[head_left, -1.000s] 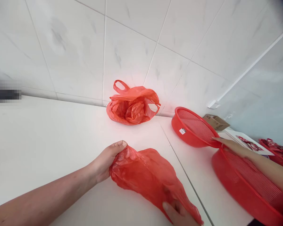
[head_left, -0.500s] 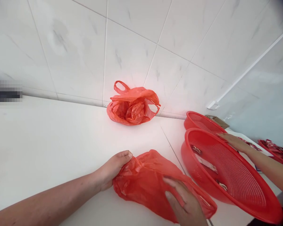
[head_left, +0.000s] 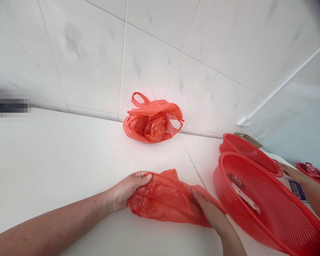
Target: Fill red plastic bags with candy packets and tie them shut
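Observation:
A thin red plastic bag (head_left: 165,199) lies low over the white tabletop in front of me, crumpled and spread sideways between my hands. My left hand (head_left: 134,186) is closed on its left end, thumb on top. At the right end, my right hand (head_left: 209,209) holds the bag, its fingers pointing left and partly covered by the film. Whether anything is inside the bag, I cannot tell. Beyond it, a second red plastic bag (head_left: 154,122) stands with its mouth open and handles up, holding more crumpled red film.
A large red mesh basket (head_left: 245,220) tilts at the right with a few small packets inside. Behind it sits another red basket (head_left: 252,153). Another person's arm (head_left: 304,181) reaches in from the right. A tiled wall (head_left: 101,64) bounds the tabletop (head_left: 56,156).
My right hand has moved up and slightly right, and the bag's right end has been drawn in, so the bag looks narrower. The other person's arm has shifted right. The view has shifted slightly.

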A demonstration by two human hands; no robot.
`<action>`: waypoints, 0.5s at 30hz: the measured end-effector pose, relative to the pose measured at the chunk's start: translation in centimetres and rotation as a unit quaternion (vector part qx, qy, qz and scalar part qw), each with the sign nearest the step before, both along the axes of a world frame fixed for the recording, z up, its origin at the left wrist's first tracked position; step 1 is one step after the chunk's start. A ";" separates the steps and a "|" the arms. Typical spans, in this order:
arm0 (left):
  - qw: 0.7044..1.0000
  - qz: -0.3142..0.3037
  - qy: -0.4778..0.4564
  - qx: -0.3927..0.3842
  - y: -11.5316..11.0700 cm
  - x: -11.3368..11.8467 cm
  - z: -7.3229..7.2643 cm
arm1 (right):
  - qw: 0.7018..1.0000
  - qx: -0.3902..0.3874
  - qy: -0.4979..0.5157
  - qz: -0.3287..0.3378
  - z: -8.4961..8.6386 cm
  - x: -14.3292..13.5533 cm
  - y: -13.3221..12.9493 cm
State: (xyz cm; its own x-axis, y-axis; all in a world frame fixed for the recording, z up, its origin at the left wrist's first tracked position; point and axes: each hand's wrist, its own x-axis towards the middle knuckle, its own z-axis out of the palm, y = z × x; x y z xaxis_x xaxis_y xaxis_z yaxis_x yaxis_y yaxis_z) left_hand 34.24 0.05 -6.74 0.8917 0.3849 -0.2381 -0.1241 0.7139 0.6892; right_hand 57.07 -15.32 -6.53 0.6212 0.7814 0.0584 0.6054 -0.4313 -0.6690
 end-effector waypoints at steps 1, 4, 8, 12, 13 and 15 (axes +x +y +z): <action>1.000 0.009 -0.006 -0.012 0.2 0.1 -0.1 | 0.998 -0.010 0.063 -0.012 -0.3 -0.2 -0.3; 0.999 0.005 -0.012 -0.032 0.4 0.2 -0.3 | 0.963 0.012 0.268 0.024 -1.0 -0.7 -1.2; 0.999 0.002 -0.003 -0.040 0.1 0.4 -0.2 | 0.951 0.031 0.302 0.064 -0.6 -1.4 -2.0; 0.999 0.007 -0.008 -0.038 -0.2 0.3 0.3 | 0.999 -0.041 0.018 -0.023 1.4 -2.6 -3.1; 0.999 0.007 -0.008 -0.040 -0.3 0.3 0.4 | 0.998 -0.051 -0.034 -0.027 1.9 -3.0 -3.4; 0.999 0.002 -0.006 -0.050 -0.5 0.4 0.5 | 0.995 -0.030 -0.093 -0.005 2.6 -4.0 -3.7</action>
